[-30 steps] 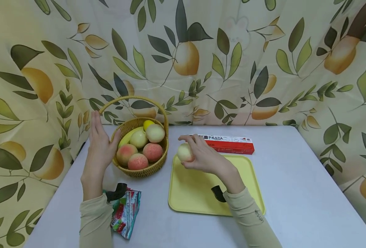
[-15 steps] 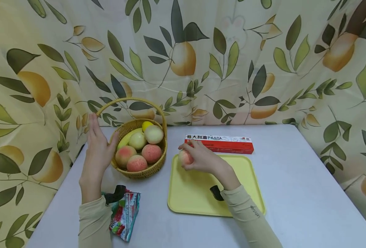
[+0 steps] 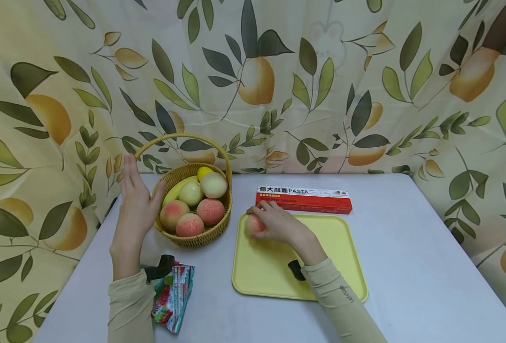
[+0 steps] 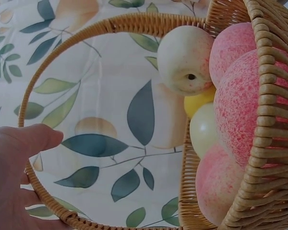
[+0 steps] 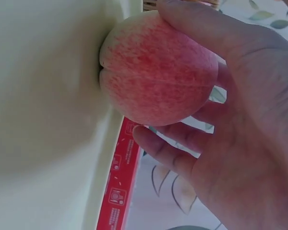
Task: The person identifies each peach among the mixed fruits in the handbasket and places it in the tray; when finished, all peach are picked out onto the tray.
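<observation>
My right hand (image 3: 283,226) grips a pinkish peach (image 3: 254,225) low over the back left corner of the yellow tray (image 3: 274,271). In the right wrist view, thumb and fingers curve around this peach (image 5: 158,72), which sits right at the tray's surface. My left hand (image 3: 136,209) is held upright at the left side of the wicker basket (image 3: 201,237), its fingers straight and thumb spread, beside the arched handle (image 4: 62,48). Inside the basket are several pink and pale green peaches (image 3: 190,225), a banana (image 3: 175,192) and a yellow fruit (image 3: 204,172), perhaps a lemon.
A red and white pasta box (image 3: 317,204) lies just behind the tray. Near my left forearm is a colourful plastic bag (image 3: 173,295) on the white table (image 3: 415,267). A patterned curtain (image 3: 304,119) rises behind the table's back edge.
My right hand has lowered the peach a little toward the tray and turned it, so its pink side now shows. The left hand has stayed at the basket.
</observation>
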{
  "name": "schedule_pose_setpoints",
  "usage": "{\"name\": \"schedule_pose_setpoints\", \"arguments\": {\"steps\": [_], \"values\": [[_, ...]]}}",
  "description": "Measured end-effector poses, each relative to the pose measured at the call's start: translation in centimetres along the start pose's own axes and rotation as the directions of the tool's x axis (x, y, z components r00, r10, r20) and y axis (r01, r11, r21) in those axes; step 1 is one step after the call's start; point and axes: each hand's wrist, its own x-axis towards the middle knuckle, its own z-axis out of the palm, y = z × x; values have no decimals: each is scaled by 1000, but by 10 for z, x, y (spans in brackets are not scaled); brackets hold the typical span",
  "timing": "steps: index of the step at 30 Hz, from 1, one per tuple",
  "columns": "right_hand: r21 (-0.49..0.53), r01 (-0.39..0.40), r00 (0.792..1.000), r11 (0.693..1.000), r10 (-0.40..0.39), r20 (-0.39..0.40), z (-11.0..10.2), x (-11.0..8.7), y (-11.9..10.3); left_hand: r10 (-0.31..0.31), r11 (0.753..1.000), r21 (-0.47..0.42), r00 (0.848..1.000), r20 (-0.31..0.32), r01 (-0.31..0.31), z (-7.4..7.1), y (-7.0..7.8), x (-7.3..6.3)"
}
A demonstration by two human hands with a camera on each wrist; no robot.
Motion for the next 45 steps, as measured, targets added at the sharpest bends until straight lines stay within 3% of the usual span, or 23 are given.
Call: {"name": "schedule_pose_setpoints", "arguments": {"steps": [27, 34, 37, 41, 45], "values": [[18, 13, 998, 1000, -14, 57, -4, -3, -4, -18, 1000, 23, 1000, 20, 17, -2, 3, 0], [-17, 47, 999, 999, -47, -8, -12, -6, -9, 6, 1000, 11, 1000, 18, -6, -2, 5, 4], [-23, 60, 996, 998, -61, -64, -19, -9, -18, 18, 1000, 1, 1000, 19, -18, -1, 7, 7], [-119, 119, 986, 986, -131, -106, -24, -8, -45, 1, 1000, -15, 1000, 28, 0, 0, 7, 4], [-278, 188, 968, 942, -226, -110, -24, 16, -79, -15, 1000, -20, 999, 30, 16, -3, 3, 0]]}}
